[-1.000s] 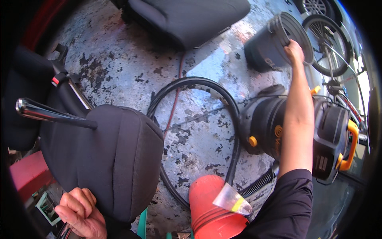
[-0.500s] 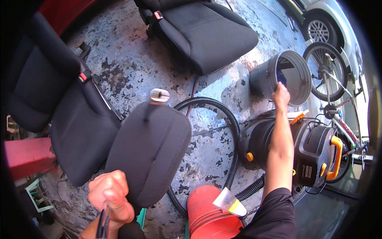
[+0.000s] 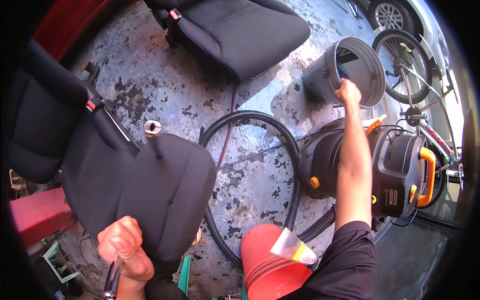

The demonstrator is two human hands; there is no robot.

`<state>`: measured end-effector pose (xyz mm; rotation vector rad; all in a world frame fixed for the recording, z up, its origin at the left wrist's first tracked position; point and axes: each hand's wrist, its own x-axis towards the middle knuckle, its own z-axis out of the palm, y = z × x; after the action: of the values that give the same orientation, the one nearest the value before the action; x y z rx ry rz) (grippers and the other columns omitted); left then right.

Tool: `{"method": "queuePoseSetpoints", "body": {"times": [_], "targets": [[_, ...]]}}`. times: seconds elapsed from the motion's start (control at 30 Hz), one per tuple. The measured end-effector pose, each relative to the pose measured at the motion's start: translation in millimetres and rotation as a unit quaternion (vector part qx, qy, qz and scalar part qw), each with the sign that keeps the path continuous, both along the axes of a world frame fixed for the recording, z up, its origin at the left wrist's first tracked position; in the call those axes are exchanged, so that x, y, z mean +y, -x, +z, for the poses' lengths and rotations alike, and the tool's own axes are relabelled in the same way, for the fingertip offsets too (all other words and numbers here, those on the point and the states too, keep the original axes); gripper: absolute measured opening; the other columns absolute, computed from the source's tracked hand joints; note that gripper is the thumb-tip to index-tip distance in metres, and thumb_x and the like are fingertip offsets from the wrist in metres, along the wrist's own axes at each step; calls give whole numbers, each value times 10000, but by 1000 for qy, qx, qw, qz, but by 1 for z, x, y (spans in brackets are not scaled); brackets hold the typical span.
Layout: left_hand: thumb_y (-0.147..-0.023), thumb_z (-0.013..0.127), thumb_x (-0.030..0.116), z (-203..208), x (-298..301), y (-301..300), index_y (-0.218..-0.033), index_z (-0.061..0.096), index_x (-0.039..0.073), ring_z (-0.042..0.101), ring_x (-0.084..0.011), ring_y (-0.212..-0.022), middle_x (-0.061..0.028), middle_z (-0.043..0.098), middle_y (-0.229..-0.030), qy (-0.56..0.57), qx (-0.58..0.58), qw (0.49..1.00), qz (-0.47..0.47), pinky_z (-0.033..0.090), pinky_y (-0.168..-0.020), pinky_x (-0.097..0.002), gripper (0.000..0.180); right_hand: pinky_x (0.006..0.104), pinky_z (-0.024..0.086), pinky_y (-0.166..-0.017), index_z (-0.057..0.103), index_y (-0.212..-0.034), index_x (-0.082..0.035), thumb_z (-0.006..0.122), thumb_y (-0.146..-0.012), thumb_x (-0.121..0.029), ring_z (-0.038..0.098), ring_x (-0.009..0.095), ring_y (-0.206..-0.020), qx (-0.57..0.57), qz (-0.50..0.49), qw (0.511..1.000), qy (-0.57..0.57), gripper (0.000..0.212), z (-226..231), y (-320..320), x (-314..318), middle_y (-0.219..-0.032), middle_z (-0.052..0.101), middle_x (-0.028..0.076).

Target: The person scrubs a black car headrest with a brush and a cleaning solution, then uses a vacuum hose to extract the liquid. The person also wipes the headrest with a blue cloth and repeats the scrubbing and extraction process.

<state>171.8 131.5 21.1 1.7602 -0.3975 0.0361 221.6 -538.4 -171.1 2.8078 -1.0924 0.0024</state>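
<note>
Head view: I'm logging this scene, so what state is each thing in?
Headrest: detached, held by a metal post
Left grip: closed on that post
Grey bucket: upright, uncovered
Right grip: curled at the grey bucket's mouth, hold unclear
Red bucket: uncovered
Vacuum: upright; on or off, unclear
Black hose: looped on the floor
Far seat buckle: unfastened
Bicycle: upright

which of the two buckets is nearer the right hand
The grey bucket beside the vacuum: the right hand is at its mouth. The red bucket is farther off, lower in the view, with a clear nozzle in front of it.
</note>
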Motion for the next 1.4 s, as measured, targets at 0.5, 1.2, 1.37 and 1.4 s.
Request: {"method": "queuePoseSetpoints", "body": {"times": [0.5,1.2,1.37,1.4], "targets": [[-1174,495,338,5,0,-13,-689,340,55,332,-110,-542,-12,355,-608,-37,11,999,-1,220,-521,-347,582,531,620,-921,819,-1062,-129,722,-857,-126,782,407,-1026,-65,37,997,8,227,-55,49,68,-1059,806,186],[-1145,610,211,3,-4,-1,-822,515,-51,335,-164,-629,-101,358,-670,-36,-88,995,22,308,-543,-397,427,513,598,-792,748,-941,-113,641,-890,-104,770,363,-926,-73,176,975,-114,119,6,196,367,-916,758,136],[-1121,632,220,0,4,-10,-878,630,-61,366,-312,-567,-215,442,-651,-61,-98,993,32,387,-547,-433,371,518,598,-756,733,-947,-100,648,-890,-121,762,375,-877,-76,177,971,-138,104,0,232,420,-908,744,153],[-1121,633,221,0,3,-11,-880,633,-62,366,-311,-565,-215,442,-649,-53,-105,992,35,387,-546,-434,372,518,592,-757,720,-968,-101,653,-871,-101,754,374,-879,-80,174,971,-144,118,0,239,429,-915,735,149]]}}
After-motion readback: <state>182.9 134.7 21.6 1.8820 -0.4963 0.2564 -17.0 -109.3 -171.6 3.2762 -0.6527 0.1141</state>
